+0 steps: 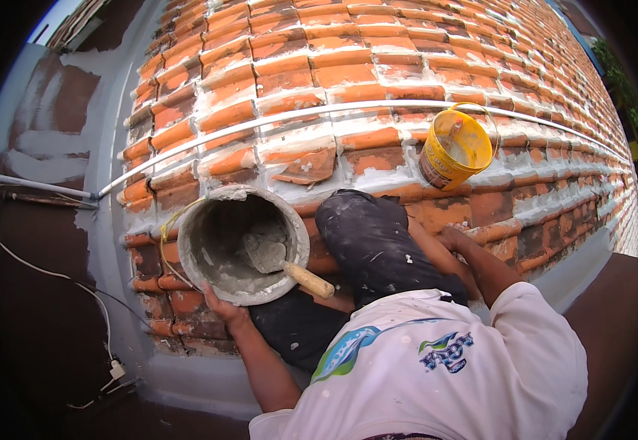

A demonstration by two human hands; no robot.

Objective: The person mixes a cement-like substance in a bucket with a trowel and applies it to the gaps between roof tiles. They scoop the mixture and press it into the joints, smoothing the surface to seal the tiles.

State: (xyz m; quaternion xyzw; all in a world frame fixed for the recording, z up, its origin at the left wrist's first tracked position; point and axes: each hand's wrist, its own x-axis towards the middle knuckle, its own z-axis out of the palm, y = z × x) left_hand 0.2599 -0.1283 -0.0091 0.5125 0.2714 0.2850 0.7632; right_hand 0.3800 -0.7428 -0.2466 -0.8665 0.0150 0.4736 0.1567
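Observation:
A grey, mortar-crusted bucket tilts toward me on the roof tiles, in front of my bent legs. My left hand grips its lower left side near the rim. Inside, wet grey mortar coats the wall and bottom. A trowel lies in the bucket, its blade smeared with mortar and its wooden handle sticking out over the rim toward me. My right hand rests low on the tiles beside my right leg; its fingers are partly hidden.
A yellow pail with a handle and pale residue stands on the tiles at right. A white pipe crosses the sloping orange tile roof. A loose tile piece lies beyond the bucket. At left, a cable hangs along a dark wall.

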